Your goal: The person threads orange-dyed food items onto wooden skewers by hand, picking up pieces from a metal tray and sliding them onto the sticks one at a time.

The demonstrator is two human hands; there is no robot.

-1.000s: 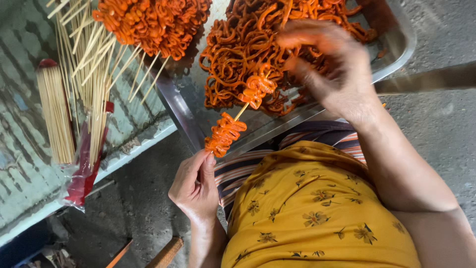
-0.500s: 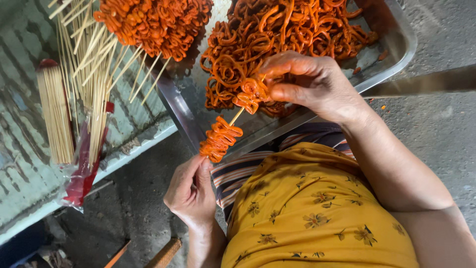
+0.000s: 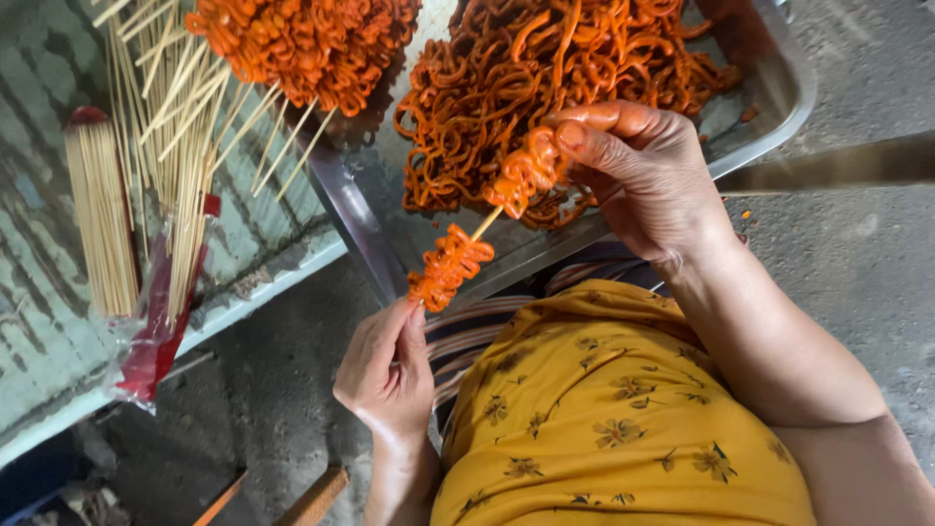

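Observation:
My left hand [image 3: 388,370] grips the lower end of a thin wooden skewer [image 3: 485,224] that carries a clump of orange strips [image 3: 448,266] near my fingers. My right hand [image 3: 648,175] pinches a second clump of orange strips [image 3: 524,175] onto the skewer's upper end, above the front rim of a metal tray [image 3: 779,93]. The tray holds a heap of tangled orange strips [image 3: 545,68]. My yellow flowered top fills the lower right.
A pile of filled skewers [image 3: 302,44] lies on the left surface, sticks fanning down. A bundle of bare wooden skewers [image 3: 102,214] lies in a clear and red wrapper [image 3: 156,341]. Grey concrete floor [image 3: 857,263] lies on the right.
My right hand came out of the heap with a clump of strips and brought it onto the skewer's tip. The left hand with the skewer shifted slightly.

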